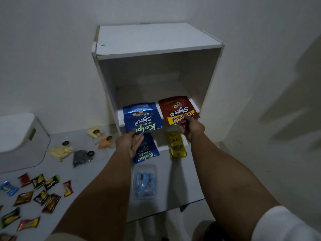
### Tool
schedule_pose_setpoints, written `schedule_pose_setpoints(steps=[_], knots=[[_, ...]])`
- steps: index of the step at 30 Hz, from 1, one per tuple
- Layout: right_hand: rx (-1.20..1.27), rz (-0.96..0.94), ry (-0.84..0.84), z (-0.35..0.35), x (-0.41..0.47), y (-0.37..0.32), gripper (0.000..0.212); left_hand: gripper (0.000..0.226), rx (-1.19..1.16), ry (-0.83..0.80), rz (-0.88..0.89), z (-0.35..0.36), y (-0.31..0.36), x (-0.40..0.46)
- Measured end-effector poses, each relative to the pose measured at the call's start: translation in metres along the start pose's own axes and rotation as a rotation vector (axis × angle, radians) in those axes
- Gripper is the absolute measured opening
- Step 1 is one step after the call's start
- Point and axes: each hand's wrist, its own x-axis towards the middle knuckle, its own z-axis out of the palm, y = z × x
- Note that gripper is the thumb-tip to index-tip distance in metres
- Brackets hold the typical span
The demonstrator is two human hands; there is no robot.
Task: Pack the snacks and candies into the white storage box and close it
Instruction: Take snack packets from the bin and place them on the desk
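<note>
My left hand [129,144] pinches the near edge of a blue Kalpa snack pouch [141,117], held over the front lip of the open white cabinet's shelf [121,116]. My right hand [191,128] grips a red Beng-Beng pouch [177,110] beside it. A second blue Kalpa pouch [147,150] and a yellow pouch [176,145] lie on the table just below. A clear pack of blue candies [145,182] lies nearer me. The white storage box [19,141] stands at the far left with its lid on.
Several small clear bags of yellow, orange and dark snacks [61,151] lie left of my arms. Many wrapped candies [41,193] are scattered at the lower left of the grey table [184,188]. White walls surround the cabinet [156,49]; the table's edge runs at lower right.
</note>
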Motion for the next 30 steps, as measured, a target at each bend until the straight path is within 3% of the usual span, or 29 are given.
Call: schedule_pose_setpoints(steps=[4, 8, 10, 14, 18, 22, 30], knots=[[0.102, -0.040, -0.011, -0.024, -0.041, 0.001, 0.021, 0.022, 0.166, -0.005, 0.154, -0.010, -0.006, -0.021], [0.141, -0.106, 0.085, -0.066, -0.090, 0.013, 0.018, 0.011, 0.655, 0.094, 0.571, -0.023, -0.009, -0.056], [0.172, -0.130, 0.141, -0.094, -0.111, 0.026, 0.024, 0.013, 0.875, 0.037, 0.734, -0.030, -0.019, -0.081], [0.197, -0.144, 0.260, -0.158, -0.160, 0.072, 0.026, 0.023, 1.072, -0.118, 0.833, -0.050, -0.062, -0.129], [0.113, -0.113, 0.403, -0.226, -0.216, 0.137, 0.018, 0.021, 1.227, -0.320, 0.761, -0.085, -0.117, -0.149], [0.024, -0.066, 0.547, -0.303, -0.272, 0.208, 0.013, 0.022, 1.469, -0.506, 0.563, -0.128, -0.182, -0.154], [-0.213, 0.099, 0.731, -0.396, -0.331, 0.305, 0.026, 0.016, 1.693, -0.640, 0.169, -0.179, -0.280, -0.133]])
